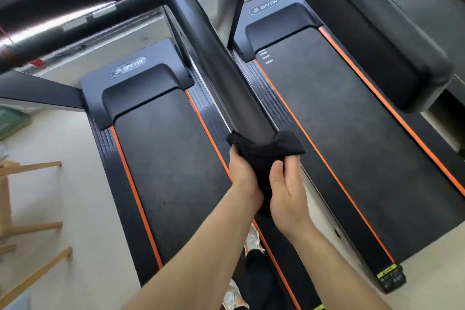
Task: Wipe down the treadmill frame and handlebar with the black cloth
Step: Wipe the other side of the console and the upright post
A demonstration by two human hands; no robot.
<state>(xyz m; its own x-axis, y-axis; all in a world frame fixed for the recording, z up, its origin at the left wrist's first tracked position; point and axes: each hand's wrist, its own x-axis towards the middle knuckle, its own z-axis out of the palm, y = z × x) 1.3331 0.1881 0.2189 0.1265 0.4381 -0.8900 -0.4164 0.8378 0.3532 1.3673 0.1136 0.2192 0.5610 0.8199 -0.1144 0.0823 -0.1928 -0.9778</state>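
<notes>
A long dark handlebar point(221, 65) of the treadmill runs from the upper left down to the middle of the view. The black cloth point(264, 151) is wrapped over its near end. My left hand point(242, 175) grips the cloth from the left side. My right hand point(286, 184) holds it from the right, thumb on top. Both hands sit just below the bar's end. The cloth hides the tip of the bar.
Two treadmills with black belts point(173, 166) and orange edge stripes lie side by side below. A padded console arm point(392, 58) of the right machine hangs at the upper right. Wooden furniture legs point(30, 226) stand on the pale floor at the left. My shoes point(254, 241) show below.
</notes>
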